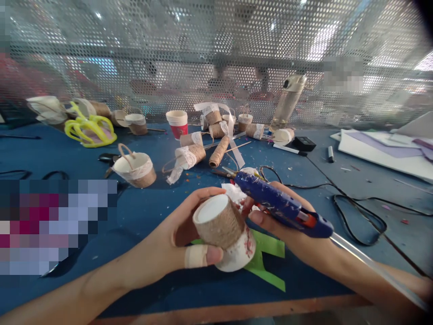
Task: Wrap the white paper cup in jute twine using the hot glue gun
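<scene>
A paper cup (221, 223) wrapped partly in brown twine is tilted in my left hand (184, 230), its white base facing up and its flower-printed part bare. My left thumb, with a bandage round it, presses on the cup's side. My right hand (284, 216) is closed round a blue glue gun (277, 201), whose nozzle points up and left above the cup. A clear glue stick (372, 266) sticks out of the gun's back end. Under the cup lies a green cut-out piece (270, 266). White crumpled material (235, 193) shows between the cup and my right fingers.
A twine-wrapped cup basket with a handle (135, 169) stands at the left, near a yellow crown-like frame (90, 128). Several wrapped cups, a red paper cup (177, 124) and a twine spool (219, 152) sit further back. A black cord (358, 207) loops at the right. Perforated metal (203, 67) closes the back.
</scene>
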### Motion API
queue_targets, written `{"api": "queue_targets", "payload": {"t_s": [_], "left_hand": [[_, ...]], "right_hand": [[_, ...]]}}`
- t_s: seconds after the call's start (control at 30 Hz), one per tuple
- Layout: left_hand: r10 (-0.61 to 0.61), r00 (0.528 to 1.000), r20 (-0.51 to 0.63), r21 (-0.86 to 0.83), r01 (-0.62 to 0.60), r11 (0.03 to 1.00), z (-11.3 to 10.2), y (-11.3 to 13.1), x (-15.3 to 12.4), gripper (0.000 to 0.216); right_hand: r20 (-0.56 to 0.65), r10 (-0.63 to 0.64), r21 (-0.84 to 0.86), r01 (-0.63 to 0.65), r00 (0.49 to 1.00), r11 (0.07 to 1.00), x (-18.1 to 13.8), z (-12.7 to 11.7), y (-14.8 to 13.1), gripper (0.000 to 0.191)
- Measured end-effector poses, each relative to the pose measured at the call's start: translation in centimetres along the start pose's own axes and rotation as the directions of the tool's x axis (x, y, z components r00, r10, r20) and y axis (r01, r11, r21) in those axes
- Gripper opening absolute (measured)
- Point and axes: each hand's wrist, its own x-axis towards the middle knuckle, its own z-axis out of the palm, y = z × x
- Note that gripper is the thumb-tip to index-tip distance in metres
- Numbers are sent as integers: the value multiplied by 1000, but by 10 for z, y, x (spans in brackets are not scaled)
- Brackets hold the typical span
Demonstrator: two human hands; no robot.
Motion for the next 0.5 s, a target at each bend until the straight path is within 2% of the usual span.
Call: {"api": "queue_targets", "payload": {"t_s": [0.2,0.3,0.4,0.5], "left_hand": [[-68,991,-120,-197,43,979,0,2,6,55],[-56,996,-75,-260,35,965,-1,-1,9,46],[-51,998,-31,-264,41,964,-1,-3,12,43],[-95,987,-128,-226,64,972,0,-5,12,45]], "right_hand": [[-30,15,64,-13,999,998,1,1,-2,19],[21,-11,98,9,1000,995,-1,1,-1,26],[77,-38,92,31,996,995,-2,2,1,29],[92,-97,48,93,991,995,-2,3,0,28]]}}
